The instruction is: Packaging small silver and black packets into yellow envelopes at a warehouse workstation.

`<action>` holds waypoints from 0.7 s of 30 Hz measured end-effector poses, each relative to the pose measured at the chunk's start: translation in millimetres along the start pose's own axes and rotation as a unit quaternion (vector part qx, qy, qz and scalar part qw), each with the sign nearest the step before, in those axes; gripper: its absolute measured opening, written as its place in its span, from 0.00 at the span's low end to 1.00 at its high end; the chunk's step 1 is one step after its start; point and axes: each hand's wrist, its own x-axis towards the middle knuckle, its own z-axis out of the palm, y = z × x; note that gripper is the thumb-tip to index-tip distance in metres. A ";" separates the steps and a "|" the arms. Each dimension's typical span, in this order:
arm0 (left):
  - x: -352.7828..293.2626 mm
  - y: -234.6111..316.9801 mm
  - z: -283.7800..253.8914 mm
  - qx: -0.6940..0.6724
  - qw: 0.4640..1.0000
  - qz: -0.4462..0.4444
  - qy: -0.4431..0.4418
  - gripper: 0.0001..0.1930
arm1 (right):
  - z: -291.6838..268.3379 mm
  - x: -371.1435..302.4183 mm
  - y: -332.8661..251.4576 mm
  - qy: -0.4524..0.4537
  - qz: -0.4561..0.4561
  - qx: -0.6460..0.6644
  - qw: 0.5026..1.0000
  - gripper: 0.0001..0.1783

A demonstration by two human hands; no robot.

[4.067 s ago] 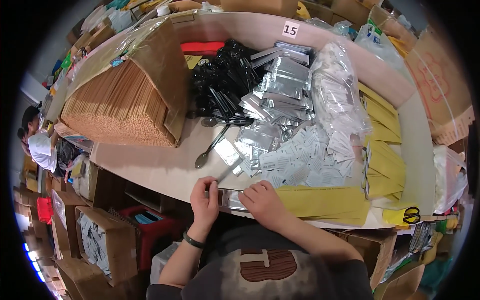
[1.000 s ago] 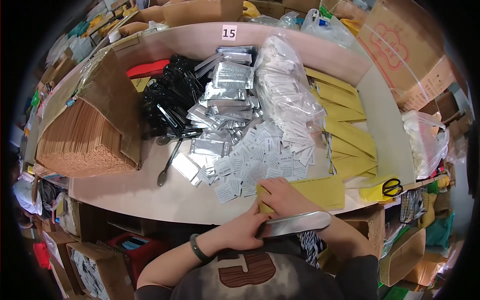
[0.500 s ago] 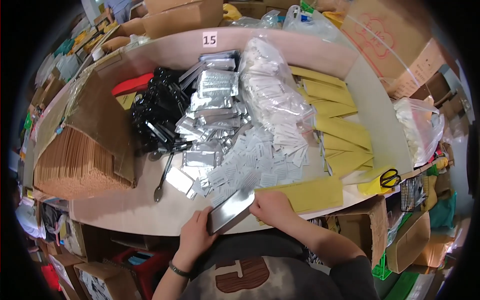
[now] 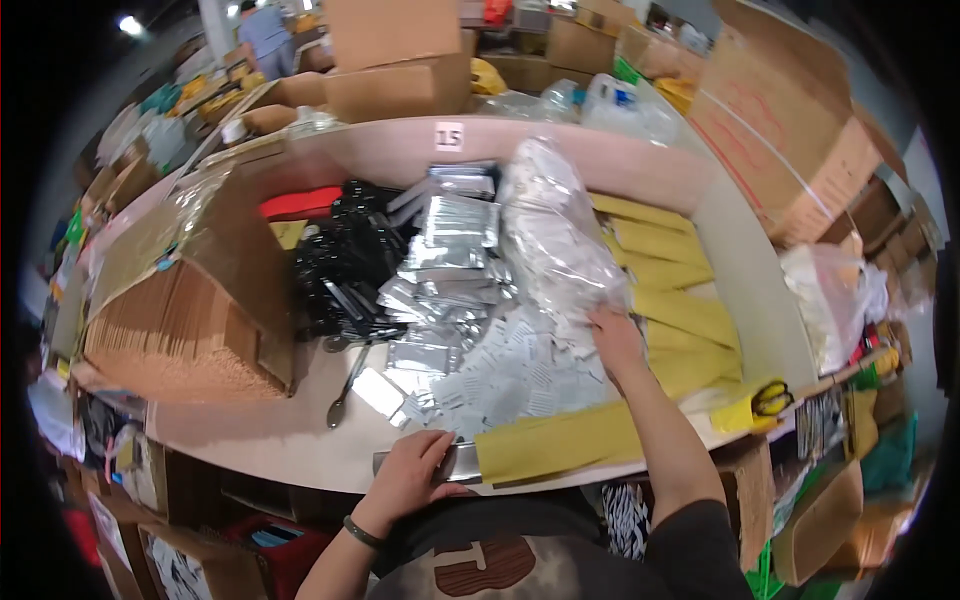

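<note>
My left hand [image 4: 408, 474] is closed around a flat silver packet [image 4: 464, 463] at the table's front edge. A long yellow envelope [image 4: 560, 443] lies over the packet's right part. Farther right, my right hand [image 4: 616, 342] reaches to the mouth of a clear plastic bag [image 4: 560, 240] full of white paper packets. Its fingers are curled there; what they hold is hidden. Between the hands lie many small white printed slips [image 4: 515, 375]. Behind them is a heap of silver foil packets [image 4: 455, 235], with black wrapped spoons [image 4: 345, 260] to its left.
A carton of tightly stacked brown card [image 4: 190, 330] stands at the left. One dark spoon [image 4: 346, 390] lies loose nearby. Yellow envelopes [image 4: 680, 300] fill the right side. Black-and-yellow scissors [image 4: 772, 398] sit in a yellow holder [image 4: 735, 412]. A raised wall [image 4: 400, 142] borders the table's back.
My right hand has left the silver packet and moved up and right to the plastic bag. The left hand keeps the packet, now turned level and partly under the yellow envelope. The view has tilted up.
</note>
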 end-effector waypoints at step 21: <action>-8.1 -105.4 -20.8 0.072 0.916 -0.320 0.230 0.12 | 17.9 -68.5 -216.9 -0.080 -0.322 0.185 0.925 0.06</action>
